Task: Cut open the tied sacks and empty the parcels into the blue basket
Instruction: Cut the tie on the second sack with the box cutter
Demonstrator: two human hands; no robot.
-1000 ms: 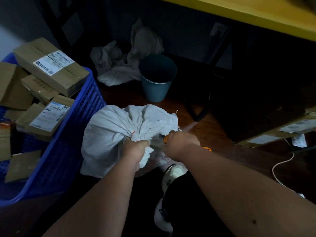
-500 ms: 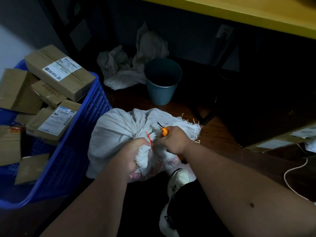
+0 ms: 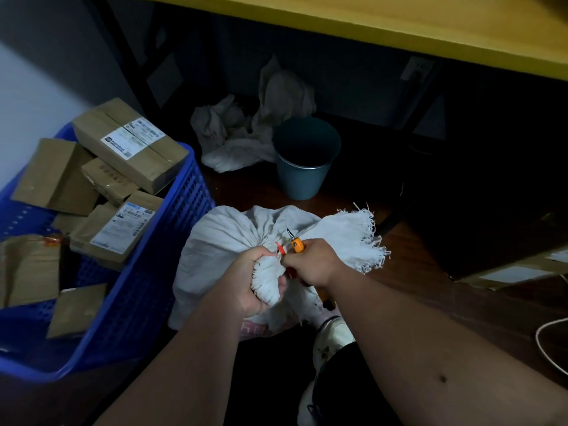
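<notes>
Sack (image 3: 221, 241) neck gripped by L hand (image 3: 255, 281), R hand (image 3: 313, 262) holding cutter (image 3: 296, 242) beside basket (image 3: 172, 241) rim.

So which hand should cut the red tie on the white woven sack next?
Right hand: it grips the orange utility knife, blade beside the red tie. Left hand grips the white woven sack at its bunched neck.

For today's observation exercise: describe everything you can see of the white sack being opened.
The white sack looks like woven cloth or plastic, bulging and full, standing on the dark floor beside the blue basket. Its neck is bunched in the left hand; a frayed edge fans out to the right. A red tie shows at the neck, where the right hand holds an orange knife, blade up.
</notes>
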